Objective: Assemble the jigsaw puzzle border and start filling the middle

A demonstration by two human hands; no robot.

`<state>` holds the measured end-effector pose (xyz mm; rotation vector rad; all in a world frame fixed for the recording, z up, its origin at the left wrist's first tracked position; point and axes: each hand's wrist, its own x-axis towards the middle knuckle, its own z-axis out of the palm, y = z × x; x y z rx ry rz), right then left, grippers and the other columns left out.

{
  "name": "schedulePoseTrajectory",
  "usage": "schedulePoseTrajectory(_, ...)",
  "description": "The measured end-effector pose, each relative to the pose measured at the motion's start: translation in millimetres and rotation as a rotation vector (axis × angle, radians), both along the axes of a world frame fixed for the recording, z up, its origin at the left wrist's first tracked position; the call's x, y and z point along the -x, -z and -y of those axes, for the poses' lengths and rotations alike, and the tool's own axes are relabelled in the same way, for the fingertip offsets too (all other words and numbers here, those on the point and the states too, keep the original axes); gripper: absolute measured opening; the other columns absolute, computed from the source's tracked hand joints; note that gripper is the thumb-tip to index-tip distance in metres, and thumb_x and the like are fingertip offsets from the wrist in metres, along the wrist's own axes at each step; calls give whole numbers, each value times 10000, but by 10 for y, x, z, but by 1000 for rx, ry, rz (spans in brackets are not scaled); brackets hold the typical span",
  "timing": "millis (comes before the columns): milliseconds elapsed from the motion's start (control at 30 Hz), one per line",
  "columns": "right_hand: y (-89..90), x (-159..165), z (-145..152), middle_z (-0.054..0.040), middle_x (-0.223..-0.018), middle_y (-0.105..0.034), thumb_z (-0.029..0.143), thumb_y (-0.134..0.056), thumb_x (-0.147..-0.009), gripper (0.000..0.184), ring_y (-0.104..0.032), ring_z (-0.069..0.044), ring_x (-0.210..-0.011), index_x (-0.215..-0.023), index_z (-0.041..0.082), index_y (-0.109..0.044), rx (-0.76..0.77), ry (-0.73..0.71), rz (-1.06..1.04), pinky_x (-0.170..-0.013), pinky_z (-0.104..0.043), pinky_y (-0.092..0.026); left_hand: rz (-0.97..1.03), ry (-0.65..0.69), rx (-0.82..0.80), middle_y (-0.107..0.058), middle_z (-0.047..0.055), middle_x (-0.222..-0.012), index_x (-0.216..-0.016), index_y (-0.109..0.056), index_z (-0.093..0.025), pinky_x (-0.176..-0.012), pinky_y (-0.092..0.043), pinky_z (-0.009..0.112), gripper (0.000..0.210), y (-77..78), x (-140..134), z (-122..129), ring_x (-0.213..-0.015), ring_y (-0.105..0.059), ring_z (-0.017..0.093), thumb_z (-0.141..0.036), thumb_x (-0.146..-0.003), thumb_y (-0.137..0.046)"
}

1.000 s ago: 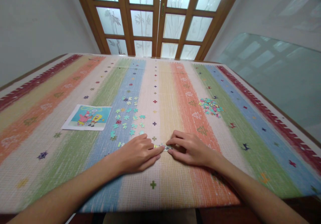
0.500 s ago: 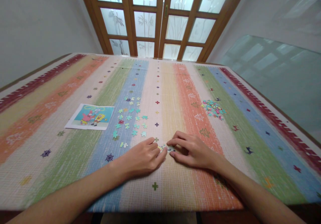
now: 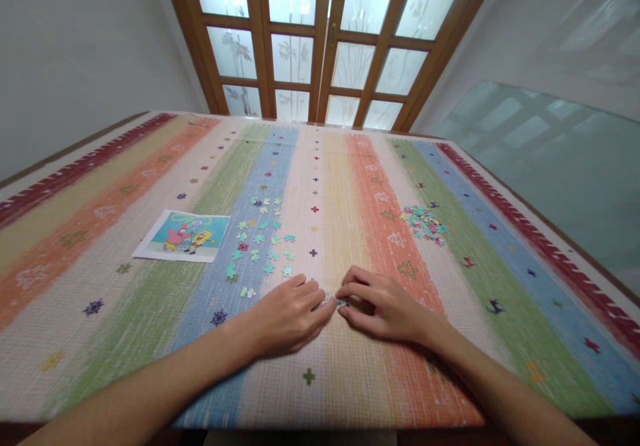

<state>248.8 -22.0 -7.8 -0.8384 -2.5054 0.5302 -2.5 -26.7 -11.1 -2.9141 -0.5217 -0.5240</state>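
Small jigsaw puzzle pieces [image 3: 342, 302] lie between my two hands near the front of the table, mostly covered by the fingers. My left hand [image 3: 296, 313] is closed over the left end of them, fingertips pressed together. From the other side my right hand [image 3: 381, 303] pinches the right end between thumb and fingers. Left of my hands, several loose teal puzzle pieces [image 3: 259, 238] are spread in rough rows. A pale pair of pieces [image 3: 247, 292] rests nearest my left wrist.
A printed cartoon picture [image 3: 183, 236] lies flat at the left. At the right is a heap of mixed puzzle pieces [image 3: 425, 224]. A striped tablecloth [image 3: 340, 379] covers the table. Beyond its far edge stand wooden doors with frosted panes [image 3: 293, 53].
The view has tilted slightly, so the table sits a little lower. My hands stay together at the pieces, and the left fingers now cover more of them.
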Motion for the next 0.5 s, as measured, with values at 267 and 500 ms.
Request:
schedulePoseTrajectory(267,12,-11,3,-66,-906,-656,272,-574,-988,185,-612,-154,-730,-1038,166,-717,-11,0,-2,-656,-281,-473,64,-5,18,-645,44,-841,-1238,-604,-107,-669,-442,358,266,-54,9,-11,-720,-547,192,-245,-1094,-428)
schedulePoseTrajectory(500,-1,-12,5,-70,-937,-656,280,-575,-986,193,-610,-151,-745,-1040,165,-721,28,7,19,-681,-289,-478,104,-122,-78,-619,56,-785,-1040,-672,-136,-719,-435,363,258,-213,294,-288,-745,-541,210,-215,-1037,-426)
